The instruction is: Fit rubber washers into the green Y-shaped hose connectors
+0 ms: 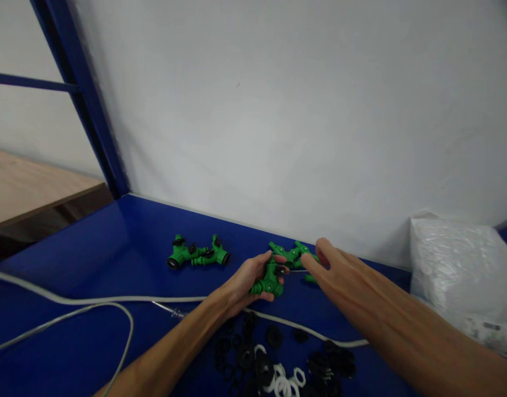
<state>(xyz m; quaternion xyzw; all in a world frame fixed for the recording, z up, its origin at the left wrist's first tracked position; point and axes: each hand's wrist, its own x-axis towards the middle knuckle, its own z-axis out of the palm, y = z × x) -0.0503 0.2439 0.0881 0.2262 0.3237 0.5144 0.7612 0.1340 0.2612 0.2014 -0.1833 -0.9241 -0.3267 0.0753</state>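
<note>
My left hand is closed around a green plastic hose splitter just above the blue table. My right hand reaches in from the right, its fingers pinched on a thin metal tool whose tip meets the splitter. Behind the hands lies another green splitter, partly hidden by my right fingers. Two more green splitters lie together to the left, near the wall.
Black and white rings and washers are scattered on the table in front of my arms. A grey cable snakes across the table. A white plastic bag sits at the right. A blue frame post rises at the left.
</note>
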